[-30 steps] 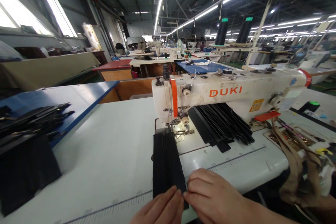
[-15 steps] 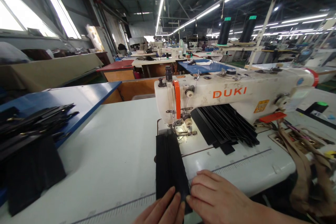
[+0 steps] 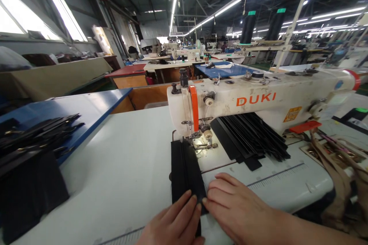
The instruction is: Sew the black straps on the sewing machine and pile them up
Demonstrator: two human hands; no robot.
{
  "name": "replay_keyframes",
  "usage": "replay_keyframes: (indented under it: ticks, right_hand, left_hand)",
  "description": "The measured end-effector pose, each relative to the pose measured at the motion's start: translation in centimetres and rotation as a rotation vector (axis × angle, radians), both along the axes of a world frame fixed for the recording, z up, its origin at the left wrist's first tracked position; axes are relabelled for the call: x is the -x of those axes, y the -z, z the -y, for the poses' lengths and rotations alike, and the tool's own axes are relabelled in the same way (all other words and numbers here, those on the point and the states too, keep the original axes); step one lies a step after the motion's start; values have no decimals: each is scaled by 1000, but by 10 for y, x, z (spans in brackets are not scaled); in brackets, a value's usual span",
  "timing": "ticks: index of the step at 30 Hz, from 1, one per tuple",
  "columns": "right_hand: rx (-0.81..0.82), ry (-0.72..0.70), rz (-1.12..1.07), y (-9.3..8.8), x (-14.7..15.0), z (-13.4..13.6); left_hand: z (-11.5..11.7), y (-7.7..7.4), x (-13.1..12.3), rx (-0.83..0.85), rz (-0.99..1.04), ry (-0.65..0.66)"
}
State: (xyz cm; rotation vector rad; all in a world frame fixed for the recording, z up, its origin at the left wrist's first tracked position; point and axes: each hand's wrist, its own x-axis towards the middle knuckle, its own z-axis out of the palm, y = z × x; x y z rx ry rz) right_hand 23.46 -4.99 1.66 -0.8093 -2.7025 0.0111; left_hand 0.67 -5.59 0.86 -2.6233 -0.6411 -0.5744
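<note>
Where touched by the left hand point(image 3: 172, 224), straight-fingered, and the right hand point(image 3: 235, 208), half-curled, cannot tell if gripped; lies as a black strip point(image 3: 185, 172), straight-edged, ridged lengthwise, on the pale table point(image 3: 132, 160), reaching the sewing machine point(image 3: 224, 99).

From my remote seat I see a long strip of black cloth point(image 3: 178, 172) lying flat on the pale table point(image 3: 135, 168), stretched lengthwise away from my camera. A ridge runs along its length. Its far end reaches the sewing machine point(image 3: 221, 101); I can't quite tell whether it sits beneath the foot.
</note>
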Motion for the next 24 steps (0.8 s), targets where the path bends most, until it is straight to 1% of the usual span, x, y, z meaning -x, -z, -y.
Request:
replay_keyframes:
  ticks: [3,5,8,11,16,20,24]
  right_hand:
    - [15,13,19,-2,2,-14]
    - [0,22,28,-1,4,-23]
    - [-30,41,36,-1,7,-37]
    - [-50,60,31,-3,10,-51]
    - [-80,100,25,-1,13,-71]
    - [-83,135,-7,1,15,-80]
    - [-91,170,-27,0,16,-81]
  left_hand:
    - [-12,-1,0,41,17,-13]
    - [-20,-4,0,78,34,-19]
    - [-33,-9,0,151,7,-50]
    - [-44,-13,0,179,7,-76]
    - [-65,-10,1,239,10,-125]
    - [-84,-8,2,279,36,-148]
    - [-99,-11,1,307,54,-164]
